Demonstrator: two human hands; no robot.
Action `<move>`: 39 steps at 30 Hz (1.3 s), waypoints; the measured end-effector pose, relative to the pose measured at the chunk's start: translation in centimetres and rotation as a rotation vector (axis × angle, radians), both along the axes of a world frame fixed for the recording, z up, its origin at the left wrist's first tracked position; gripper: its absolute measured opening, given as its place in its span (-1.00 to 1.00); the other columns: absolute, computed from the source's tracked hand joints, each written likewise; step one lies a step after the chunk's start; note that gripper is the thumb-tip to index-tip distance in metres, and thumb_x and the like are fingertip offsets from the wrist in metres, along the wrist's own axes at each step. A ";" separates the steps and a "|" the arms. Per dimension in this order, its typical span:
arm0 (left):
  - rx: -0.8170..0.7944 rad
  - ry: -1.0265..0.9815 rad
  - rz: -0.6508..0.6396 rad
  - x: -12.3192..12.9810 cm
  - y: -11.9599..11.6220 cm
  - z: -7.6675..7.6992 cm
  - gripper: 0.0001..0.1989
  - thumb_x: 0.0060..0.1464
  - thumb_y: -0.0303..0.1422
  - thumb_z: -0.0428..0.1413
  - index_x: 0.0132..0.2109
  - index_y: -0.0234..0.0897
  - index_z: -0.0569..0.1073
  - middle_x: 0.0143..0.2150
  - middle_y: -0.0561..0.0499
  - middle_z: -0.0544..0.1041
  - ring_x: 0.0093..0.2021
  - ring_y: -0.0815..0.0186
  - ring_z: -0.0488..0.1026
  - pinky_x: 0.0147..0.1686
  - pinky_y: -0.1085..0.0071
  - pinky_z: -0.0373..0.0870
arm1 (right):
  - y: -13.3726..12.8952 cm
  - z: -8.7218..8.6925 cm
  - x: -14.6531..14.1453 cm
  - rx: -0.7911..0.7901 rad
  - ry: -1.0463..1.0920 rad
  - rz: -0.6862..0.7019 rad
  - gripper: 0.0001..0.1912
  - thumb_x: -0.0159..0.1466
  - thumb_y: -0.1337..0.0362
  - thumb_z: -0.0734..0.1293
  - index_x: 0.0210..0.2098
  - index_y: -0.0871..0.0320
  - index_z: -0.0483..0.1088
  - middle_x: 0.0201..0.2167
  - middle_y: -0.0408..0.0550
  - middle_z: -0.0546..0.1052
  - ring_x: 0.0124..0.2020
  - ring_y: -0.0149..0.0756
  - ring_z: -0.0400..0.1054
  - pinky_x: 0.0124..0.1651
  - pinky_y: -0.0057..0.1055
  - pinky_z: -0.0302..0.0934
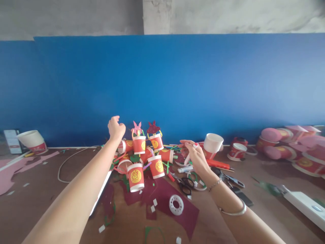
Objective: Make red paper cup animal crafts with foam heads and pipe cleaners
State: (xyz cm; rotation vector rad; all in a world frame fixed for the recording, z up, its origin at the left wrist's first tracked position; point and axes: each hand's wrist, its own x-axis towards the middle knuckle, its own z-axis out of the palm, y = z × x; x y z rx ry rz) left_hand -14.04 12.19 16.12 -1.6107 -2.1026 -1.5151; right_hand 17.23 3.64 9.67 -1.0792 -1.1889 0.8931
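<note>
My left hand [116, 128] is raised at the left of a pile of red and white paper cups, fingers loosely bent and thumb apart, with nothing visible in it. My right hand [195, 155] hovers on the pile's right side, fingers stretched to the left, open. Between them stand a cup with a pink rabbit cutout [137, 127] and a cup with a dark red rabbit cutout [153, 128]. In front, a paper cup with a gold emblem [135, 177] leans beside another paper cup [156, 166]. Coloured straws stick out among them.
Black-handled scissors [186, 186], a white tape roll [176, 205] and dark red paper [162, 193] lie in front. At right are stacked white cups [213, 143], an orange tool [219, 164], a white glue gun [304, 203] and pink-topped cup crafts [271, 134]. A blue panel [162, 84] stands behind.
</note>
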 end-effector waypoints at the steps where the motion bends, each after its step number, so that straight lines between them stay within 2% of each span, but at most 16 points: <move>1: 0.052 0.000 0.002 0.6 -0.8 0.3 -0.55 0.00 -0.63 -0.07 0.08 -0.40 0.28 0.07 -0.23 0.40 0.09 0.15 0.35 0.10 0.19 0.24 | -0.2 -0.3 0.4 -0.003 0.000 -0.011 -0.65 0.18 0.05 0.23 -0.26 0.17 0.47 -0.41 -0.06 0.51 -0.51 -0.35 0.31 -0.52 -0.46 0.16; 3: 0.158 0.026 -0.051 2.7 -3.2 0.5 -0.56 0.04 -0.62 -0.09 0.08 -0.34 0.26 0.08 -0.14 0.38 0.09 0.25 0.33 0.10 0.29 0.25 | -0.7 -1.1 0.9 -0.037 0.012 -0.012 -0.59 0.22 0.01 0.16 -0.36 0.17 0.49 -0.54 -0.10 0.46 -0.54 -0.35 0.28 -0.48 -0.44 0.16; 5: 0.333 0.100 -0.353 5.6 -6.7 -0.3 -0.70 0.10 -0.56 -0.08 -0.03 -0.30 0.35 -0.05 -0.10 0.45 -0.02 0.25 0.39 0.04 0.29 0.30 | -1.4 -2.1 1.0 -0.115 0.056 0.041 -0.48 0.25 -0.06 0.09 -0.44 0.19 0.47 -0.72 -0.18 0.30 -0.65 -0.39 0.16 -0.55 -0.46 0.08; 6: 0.310 0.158 -0.536 7.2 -8.7 -1.2 -0.75 0.13 -0.53 -0.09 -0.09 -0.26 0.38 -0.13 -0.05 0.48 -0.07 0.26 0.41 0.00 0.29 0.32 | -1.8 -2.7 0.9 -0.155 0.083 0.079 -0.44 0.25 -0.09 0.06 -0.46 0.20 0.46 -0.78 -0.22 0.21 -0.69 -0.41 0.10 -0.59 -0.46 0.03; 8: 0.042 0.345 -0.906 10.3 -12.7 -3.5 -0.79 0.14 -0.48 -0.04 -0.13 -0.22 0.43 -0.23 -0.01 0.51 -0.18 0.27 0.44 -0.10 0.32 0.36 | -2.7 -3.8 0.3 -0.197 0.125 0.124 -0.41 0.25 -0.14 0.06 -0.44 0.21 0.46 -0.81 -0.25 0.17 -0.73 -0.44 0.03 -0.62 -0.47 -0.03; 10: -0.198 0.485 -1.089 12.7 -15.9 -6.4 -0.82 0.11 -0.40 0.06 -0.12 -0.22 0.46 -0.19 -0.04 0.51 -0.15 0.21 0.43 -0.08 0.28 0.36 | -3.7 -4.6 -0.3 -0.179 0.125 0.092 -0.43 0.24 -0.15 0.11 -0.33 0.21 0.46 -0.72 -0.19 0.34 -0.70 -0.44 0.09 -0.63 -0.48 -0.02; 12: -0.338 0.476 -1.123 14.1 -17.9 -9.3 -0.59 0.01 -0.27 0.20 0.03 -0.25 0.40 -0.05 -0.12 0.49 -0.05 0.11 0.41 -0.03 0.22 0.35 | -4.6 -5.3 -0.8 -0.135 0.081 0.046 -0.51 0.22 -0.12 0.19 -0.21 0.16 0.46 -0.53 -0.12 0.49 -0.62 -0.40 0.22 -0.60 -0.48 0.06; 13: -0.390 0.469 -1.122 14.5 -18.3 -10.5 -0.43 -0.06 -0.20 0.25 0.09 -0.26 0.36 0.01 -0.15 0.46 -0.01 0.05 0.38 -0.01 0.17 0.34 | -5.0 -5.5 -1.0 -0.096 0.057 0.020 -0.54 0.21 -0.10 0.22 -0.16 0.14 0.44 -0.46 -0.10 0.52 -0.56 -0.38 0.27 -0.59 -0.48 0.10; 14: -0.429 0.459 -1.119 14.7 -18.5 -11.6 -0.38 -0.10 -0.18 0.28 0.12 -0.26 0.34 0.04 -0.17 0.44 0.01 0.02 0.37 0.00 0.13 0.33 | -5.4 -5.7 -1.1 -0.059 0.032 0.006 -0.54 0.22 -0.09 0.22 -0.11 0.12 0.41 -0.41 -0.08 0.54 -0.53 -0.36 0.30 -0.58 -0.48 0.13; 17: -0.447 0.342 -1.094 14.7 -18.4 -13.7 -0.52 -0.02 -0.33 0.23 0.08 -0.19 0.36 0.03 -0.11 0.45 0.05 0.06 0.35 0.06 0.13 0.27 | -6.3 -6.1 -1.1 0.024 -0.077 0.032 -0.58 0.29 -0.03 0.17 -0.05 0.14 0.35 -0.50 -0.09 0.55 -0.59 -0.36 0.28 -0.57 -0.47 0.16; 18: -0.440 0.270 -1.081 14.7 -18.3 -14.1 -0.47 -0.04 -0.36 0.25 0.10 -0.19 0.33 0.04 -0.11 0.44 0.06 0.08 0.34 0.08 0.14 0.26 | -6.5 -6.2 -1.1 0.049 -0.122 0.054 -0.61 0.31 0.00 0.16 -0.08 0.14 0.35 -0.55 -0.11 0.53 -0.61 -0.36 0.26 -0.56 -0.46 0.17; 21: -0.421 0.029 -1.037 14.4 -18.0 -14.8 -0.37 -0.10 -0.46 0.26 0.13 -0.20 0.24 0.05 -0.10 0.38 0.05 0.16 0.34 0.08 0.22 0.27 | -6.9 -6.4 -0.8 0.120 -0.265 0.110 -0.74 0.32 0.11 0.16 -0.21 0.13 0.36 -0.57 -0.13 0.51 -0.59 -0.37 0.30 -0.50 -0.46 0.21; 24: -0.449 -0.160 -0.977 14.3 -18.0 -14.9 -0.32 -0.18 -0.51 0.28 0.10 -0.20 0.22 0.03 -0.09 0.34 0.00 0.19 0.36 0.05 0.24 0.29 | -7.2 -6.7 -0.2 0.193 -0.417 0.152 -0.85 0.30 0.25 0.18 -0.21 0.12 0.34 -0.49 -0.12 0.55 -0.53 -0.35 0.37 -0.41 -0.45 0.25; 28: -0.521 -0.295 -0.975 14.1 -18.0 -15.0 -0.22 -0.28 -0.52 0.31 0.11 -0.18 0.17 0.07 -0.13 0.29 0.07 0.13 0.33 0.09 0.17 0.27 | -7.5 -7.1 0.8 0.301 -0.532 0.208 -0.75 0.20 0.44 0.18 -0.14 0.10 0.30 -0.39 -0.11 0.57 -0.42 -0.33 0.43 -0.30 -0.42 0.29; 32: -0.491 -0.274 -1.070 13.8 -17.7 -15.6 -0.18 -0.23 -0.55 0.23 0.18 -0.19 0.08 0.11 -0.16 0.25 0.11 0.13 0.29 0.13 0.14 0.25 | -7.6 -7.5 1.2 0.357 -0.534 0.277 -0.64 0.08 0.54 0.15 -0.18 0.08 0.29 -0.40 -0.13 0.56 -0.44 -0.34 0.43 -0.33 -0.44 0.31; 39: -0.351 -0.114 -1.202 13.3 -17.5 -15.9 -0.19 -0.16 -0.62 0.09 0.24 -0.20 -0.01 0.11 -0.15 0.27 0.07 0.18 0.33 0.11 0.22 0.26 | -7.3 -8.0 0.8 0.291 -0.460 0.256 -0.71 0.12 0.51 0.17 -0.24 0.08 0.33 -0.45 -0.14 0.55 -0.46 -0.32 0.42 -0.36 -0.42 0.31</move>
